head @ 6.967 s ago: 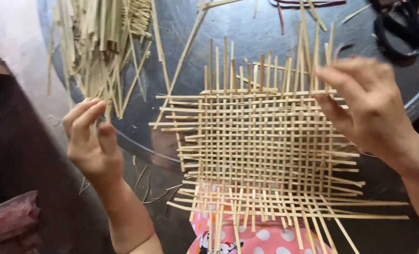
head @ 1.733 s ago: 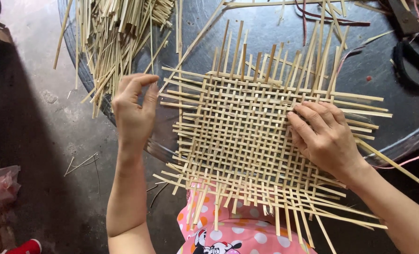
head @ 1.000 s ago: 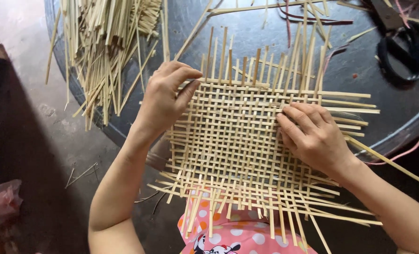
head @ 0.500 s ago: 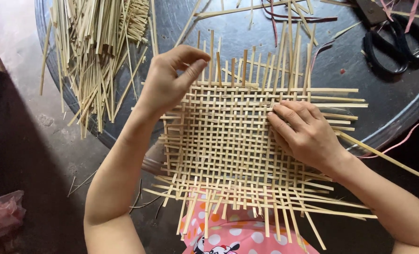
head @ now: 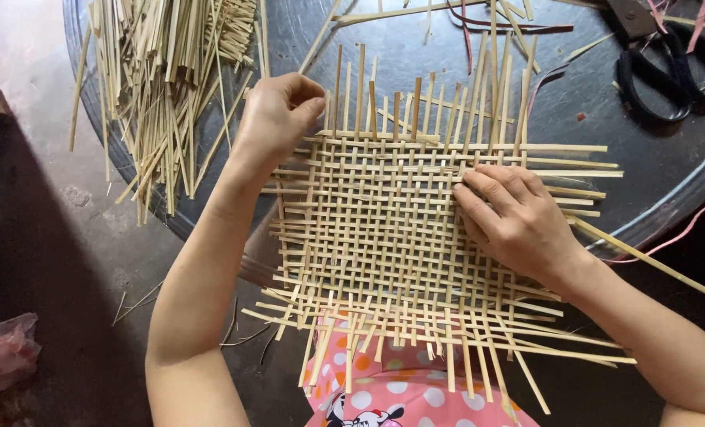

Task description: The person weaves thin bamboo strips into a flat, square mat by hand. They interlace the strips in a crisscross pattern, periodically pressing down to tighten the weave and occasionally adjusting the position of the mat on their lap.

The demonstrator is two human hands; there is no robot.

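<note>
The strip pile point(head: 162, 87) and scissors point(head: 672, 75) run past the top edge.

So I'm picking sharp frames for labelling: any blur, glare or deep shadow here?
Head view: the pale woven bamboo-strip mat and both hands are sharp; soft glare on the round dark metal tray; the floor at lower left lies in deep shadow.

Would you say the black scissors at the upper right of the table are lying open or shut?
Cannot tell. Only the looped handles of the black scissors show on the round metal table; the blades are hidden or cut off by the frame.
</note>
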